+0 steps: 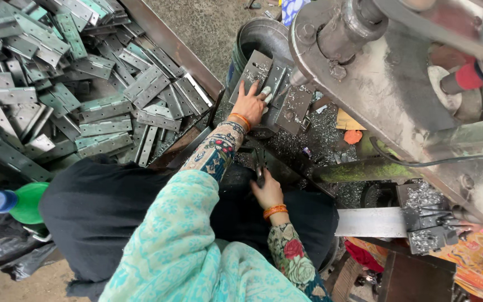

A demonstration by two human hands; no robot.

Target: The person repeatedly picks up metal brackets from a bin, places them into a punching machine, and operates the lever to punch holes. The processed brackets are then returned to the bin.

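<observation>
My left hand reaches forward and rests on a grey metal hinge plate lying on the machine's work block, with its fingers curled over the plate's edge. Metal shavings cover the block around it. My right hand is close to my lap and grips a thin dark metal piece that sticks up from the fist. Both wrists carry orange bangles, and both arms are in floral sleeves.
A large tray at left holds a heap of several grey-green hinges. A heavy drilling machine fills the right. A metal bucket stands behind the block. A green bottle with a blue cap lies at lower left.
</observation>
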